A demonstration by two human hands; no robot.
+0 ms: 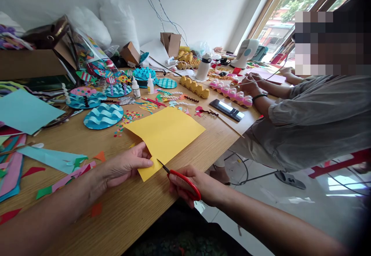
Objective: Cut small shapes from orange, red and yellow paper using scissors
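Observation:
A large sheet of yellow paper (171, 130) spreads over the table in front of me. My left hand (131, 163) pinches its near corner between thumb and fingers, and that corner is partly cut and bent. In my right hand (188, 184) is a pair of scissors (187, 182) with red handles. Their dark blades point left and meet the paper's near edge, just right of my left thumb. The lower blade is hidden by the paper.
Blue wavy discs (103, 115), glue bottles (135, 87) and confetti (131, 117) lie beyond the sheet. Paper scraps (66, 176) are at left. A phone (227, 110), a thin stick (230, 126) and egg-carton strips (194, 87) are at right, where a person in grey (319, 105) sits working.

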